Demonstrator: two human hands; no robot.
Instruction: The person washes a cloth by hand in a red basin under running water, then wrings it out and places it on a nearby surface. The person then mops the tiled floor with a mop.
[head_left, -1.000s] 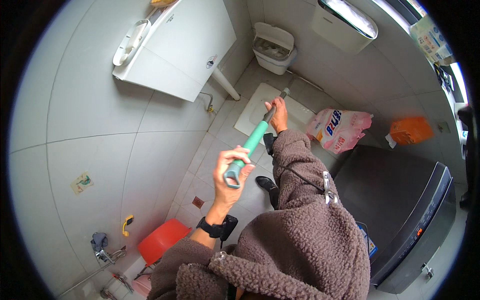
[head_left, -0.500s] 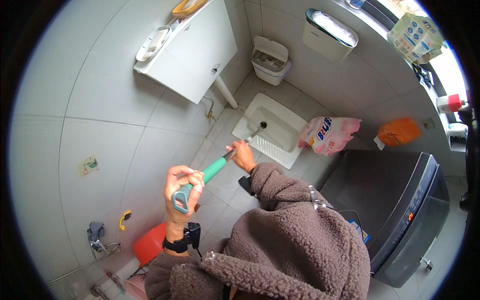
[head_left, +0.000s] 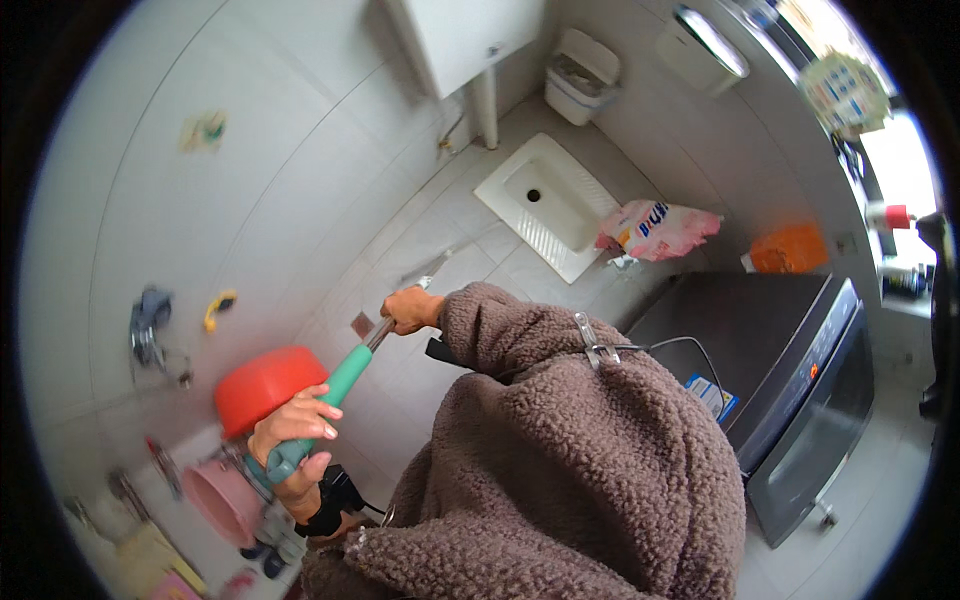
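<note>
A long pole with a green plastic grip (head_left: 345, 378) and a metal shaft slants across the floor in front of me. My left hand (head_left: 292, 428) is closed round the grip near its looped top end. Farther down, my right hand (head_left: 408, 308) wraps the metal shaft. Beyond that hand the pole's far end is pale and blurred over the floor tiles, so its kind of head cannot be made out. The white squat toilet (head_left: 545, 205) lies ahead, apart from the pole, its dark drain hole in view.
A pink plastic bag (head_left: 662, 230) lies by the toilet's right side. The dark washing machine (head_left: 740, 350) stands at the right. At left are a red basin (head_left: 270, 388) and a pink bucket (head_left: 222, 500). A white bin (head_left: 580, 80) and a wall cabinet (head_left: 465, 40) are at the back.
The pole's far end has come out of the toilet's drain area and swung left over the floor. Both hands moved left with it, still gripping. My view has shifted too.
</note>
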